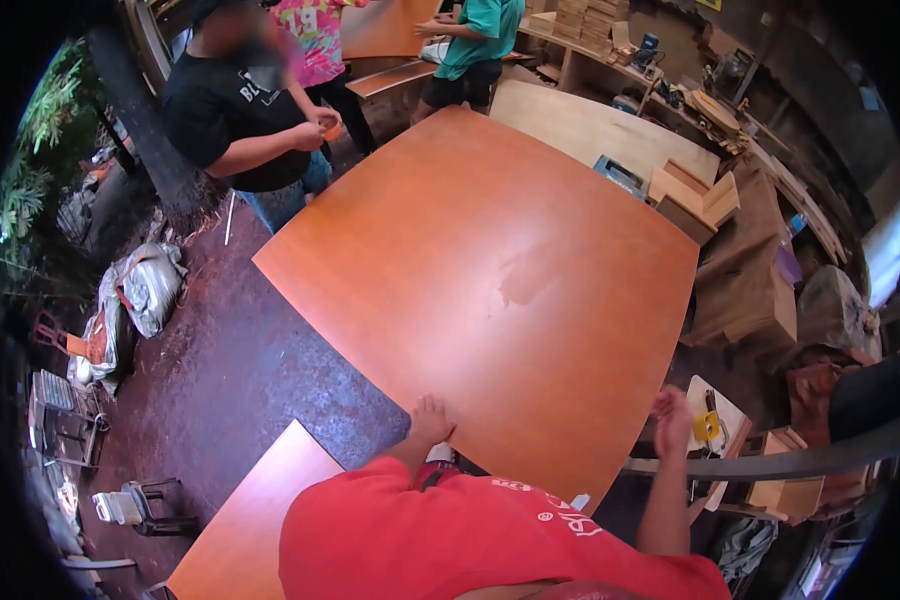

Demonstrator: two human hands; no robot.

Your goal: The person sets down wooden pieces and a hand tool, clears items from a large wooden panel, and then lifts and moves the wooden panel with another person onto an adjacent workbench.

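Observation:
A large orange-brown wooden panel [450, 270] fills the middle of the head view, with a dull patch on its glossy surface. My left hand [431, 419] lies on the near left edge of this panel, its fingers spread and nothing in them. Off the panel's right edge, near the lower right corner, my right hand [672, 420] is raised; its fingers are bent and too small and blurred to read. A small white item [580, 502] is at the panel's near edge, close to my red shirt.
Another orange panel [260, 510] stands at lower left. A person in black [240, 110] is beyond the left corner; two more people are at the far side. A pale board [600, 130], a wooden tray [705, 195] and a cluttered workbench [660, 85] line the right.

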